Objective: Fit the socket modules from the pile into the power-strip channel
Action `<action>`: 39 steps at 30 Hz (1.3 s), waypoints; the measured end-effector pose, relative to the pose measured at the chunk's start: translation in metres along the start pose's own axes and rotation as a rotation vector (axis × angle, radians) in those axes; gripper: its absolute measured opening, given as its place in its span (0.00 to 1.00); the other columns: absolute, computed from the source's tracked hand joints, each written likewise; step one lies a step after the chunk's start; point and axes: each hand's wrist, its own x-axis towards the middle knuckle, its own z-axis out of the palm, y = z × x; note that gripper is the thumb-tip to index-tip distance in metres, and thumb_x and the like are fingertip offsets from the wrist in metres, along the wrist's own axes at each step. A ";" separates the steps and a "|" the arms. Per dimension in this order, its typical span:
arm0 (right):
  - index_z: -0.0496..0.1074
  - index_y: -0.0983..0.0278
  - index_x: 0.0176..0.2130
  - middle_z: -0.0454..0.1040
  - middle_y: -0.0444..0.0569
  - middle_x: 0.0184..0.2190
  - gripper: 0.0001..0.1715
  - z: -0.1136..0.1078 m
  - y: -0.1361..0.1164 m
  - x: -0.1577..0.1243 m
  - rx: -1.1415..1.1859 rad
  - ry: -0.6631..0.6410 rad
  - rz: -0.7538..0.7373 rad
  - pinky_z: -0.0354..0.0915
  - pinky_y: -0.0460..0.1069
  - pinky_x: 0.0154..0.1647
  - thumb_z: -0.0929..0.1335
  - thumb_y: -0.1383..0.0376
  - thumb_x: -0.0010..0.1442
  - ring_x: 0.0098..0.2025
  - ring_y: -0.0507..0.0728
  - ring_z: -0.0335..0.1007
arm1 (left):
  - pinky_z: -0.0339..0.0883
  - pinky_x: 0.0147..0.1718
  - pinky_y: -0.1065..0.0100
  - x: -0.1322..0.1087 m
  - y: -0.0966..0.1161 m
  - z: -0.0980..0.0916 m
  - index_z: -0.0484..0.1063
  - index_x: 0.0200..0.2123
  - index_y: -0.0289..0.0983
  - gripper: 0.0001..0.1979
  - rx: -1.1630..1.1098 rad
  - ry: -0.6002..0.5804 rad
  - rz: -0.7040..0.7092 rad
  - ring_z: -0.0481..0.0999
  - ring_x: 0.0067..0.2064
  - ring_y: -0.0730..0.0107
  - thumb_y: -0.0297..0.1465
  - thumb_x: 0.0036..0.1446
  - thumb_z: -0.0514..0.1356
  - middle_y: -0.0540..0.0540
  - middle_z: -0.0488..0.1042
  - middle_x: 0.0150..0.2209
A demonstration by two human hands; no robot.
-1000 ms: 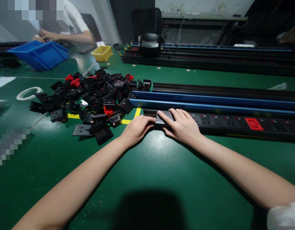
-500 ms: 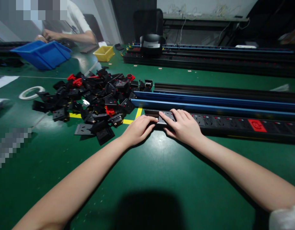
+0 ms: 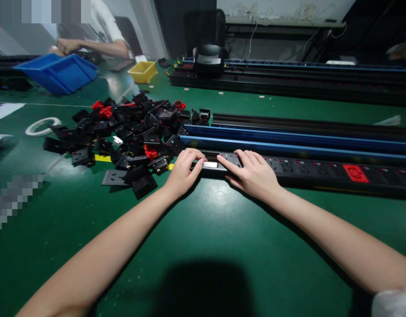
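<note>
While my right hand point(image 3: 255, 174) lies open, fingers spread over the black socket strip point(image 3: 316, 169) running from centre toward three o'clock, my left hand point(image 3: 183, 171) curls at its nine-o'clock end; whether it pinches anything I cannot tell. Uneven pressure from my right could tilt the strip, and a careless left thumb might catch the bright sliver point(image 3: 210, 165). Shoving toward twelve could bump the blue rail point(image 3: 288, 149); slipping toward ten could scatter the loose modules point(image 3: 168, 115).

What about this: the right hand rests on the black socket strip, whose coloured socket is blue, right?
Not quite: the coloured socket is red, not blue, as the head view shows. The right hand does rest on the black socket strip.
</note>
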 end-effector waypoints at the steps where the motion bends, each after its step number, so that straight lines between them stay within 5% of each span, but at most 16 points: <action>1: 0.56 0.51 0.74 0.71 0.62 0.60 0.37 0.000 0.000 0.000 0.006 -0.003 0.002 0.60 0.59 0.59 0.66 0.53 0.71 0.56 0.68 0.69 | 0.71 0.51 0.56 -0.001 -0.001 0.001 0.72 0.42 0.39 0.09 -0.011 0.043 -0.025 0.74 0.52 0.60 0.35 0.70 0.54 0.42 0.75 0.47; 6: 0.58 0.52 0.73 0.72 0.62 0.61 0.37 0.001 0.000 0.000 0.043 -0.004 0.021 0.59 0.60 0.59 0.67 0.54 0.69 0.56 0.68 0.68 | 0.74 0.36 0.66 -0.004 -0.008 0.005 0.67 0.51 0.38 0.13 -0.045 0.218 -0.186 0.75 0.46 0.67 0.34 0.65 0.59 0.36 0.63 0.63; 10: 0.58 0.51 0.73 0.72 0.61 0.60 0.37 0.001 0.000 0.000 0.023 -0.001 0.017 0.60 0.60 0.59 0.67 0.53 0.69 0.56 0.68 0.69 | 0.73 0.31 0.69 -0.004 -0.011 0.006 0.64 0.56 0.39 0.17 -0.042 0.250 -0.232 0.75 0.44 0.71 0.34 0.65 0.59 0.33 0.53 0.70; 22: 0.58 0.52 0.73 0.72 0.61 0.60 0.37 0.002 0.000 -0.001 0.020 0.011 0.018 0.60 0.60 0.59 0.67 0.54 0.69 0.57 0.68 0.68 | 0.78 0.38 0.64 -0.007 -0.022 0.011 0.62 0.59 0.41 0.21 -0.046 0.305 -0.354 0.77 0.43 0.71 0.33 0.64 0.59 0.31 0.43 0.76; 31: 0.59 0.52 0.73 0.72 0.62 0.59 0.36 0.002 -0.001 -0.001 0.006 0.021 0.016 0.60 0.59 0.59 0.67 0.53 0.70 0.56 0.68 0.69 | 0.77 0.35 0.66 -0.005 -0.019 0.009 0.62 0.58 0.40 0.20 -0.022 0.291 -0.351 0.76 0.37 0.76 0.34 0.64 0.59 0.30 0.45 0.75; 39: 0.58 0.51 0.73 0.72 0.62 0.60 0.37 0.003 -0.001 -0.001 0.019 0.020 0.019 0.60 0.60 0.59 0.67 0.53 0.70 0.56 0.68 0.69 | 0.78 0.44 0.54 -0.006 -0.017 0.009 0.61 0.57 0.37 0.20 0.123 0.181 -0.358 0.74 0.29 0.78 0.34 0.64 0.59 0.25 0.42 0.75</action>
